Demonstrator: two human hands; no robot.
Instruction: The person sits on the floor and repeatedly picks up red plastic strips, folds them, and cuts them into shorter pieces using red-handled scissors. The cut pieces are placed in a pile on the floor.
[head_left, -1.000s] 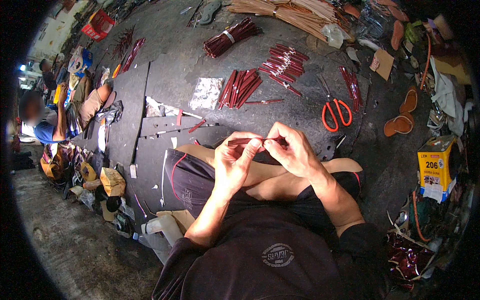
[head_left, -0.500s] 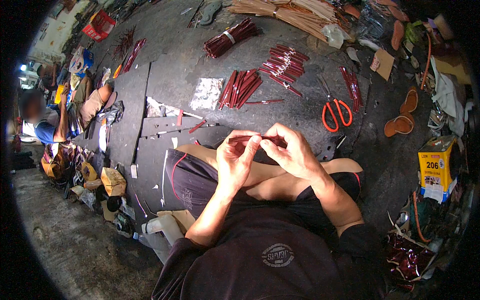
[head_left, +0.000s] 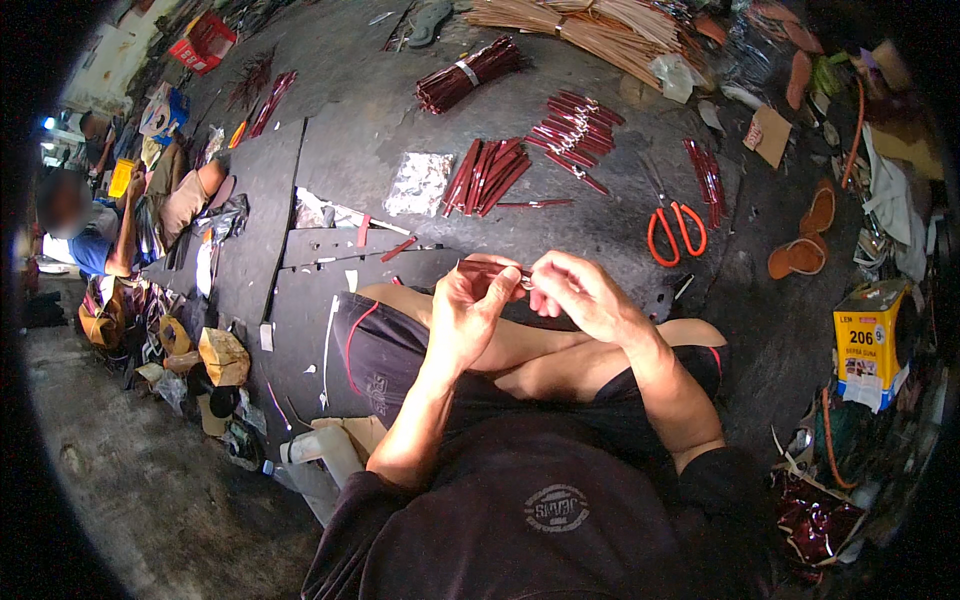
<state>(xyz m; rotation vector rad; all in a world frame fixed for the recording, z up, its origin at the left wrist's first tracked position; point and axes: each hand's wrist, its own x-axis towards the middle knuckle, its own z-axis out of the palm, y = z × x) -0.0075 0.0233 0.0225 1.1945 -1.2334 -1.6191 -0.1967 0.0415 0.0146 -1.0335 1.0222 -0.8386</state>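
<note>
I had both hands, left hand (head_left: 470,305) and right hand (head_left: 580,295), pinching one dark red strap (head_left: 495,268) above my lap, seemingly mid-batch, with finished-looking strap piles (head_left: 490,175) on the far floor (head_left: 400,120) and orange scissors (head_left: 677,230) right

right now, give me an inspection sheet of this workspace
surface: dark mat on the floor, scraps on it
job's things: dark red strip pinched between left hand and right hand over the lap
clutter: red strips, tied bundle, orange scissors, foil sheet, sandals, yellow box
grip: both hands closed on the strip
cables: nothing seen
surroundings: another person sits far left
</note>
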